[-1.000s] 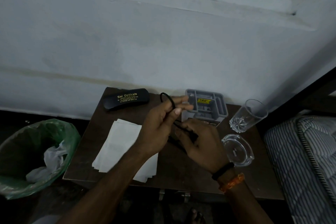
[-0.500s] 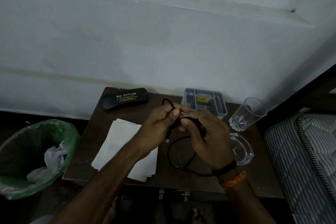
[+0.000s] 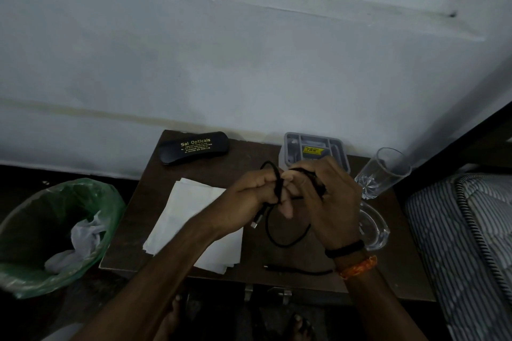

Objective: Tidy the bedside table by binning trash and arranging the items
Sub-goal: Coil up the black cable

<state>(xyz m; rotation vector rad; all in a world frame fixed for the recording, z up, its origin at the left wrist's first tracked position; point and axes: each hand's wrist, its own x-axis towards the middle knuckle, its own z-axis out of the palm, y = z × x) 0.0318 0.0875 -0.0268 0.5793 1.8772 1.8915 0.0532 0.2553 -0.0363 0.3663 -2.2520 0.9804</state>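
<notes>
Cable [image 3: 288, 241] loop now hangs lower; left hand [image 3: 249, 196], right hand [image 3: 329, 202] both pinching it, closer together.

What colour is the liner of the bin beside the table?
Green; the bin liner shows best in the head view.

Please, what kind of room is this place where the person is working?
Most likely a bedroom. A small wooden bedside table stands against a plain wall, a striped mattress lies beside it, and a spectacle case and a drinking glass rest on top.
</notes>
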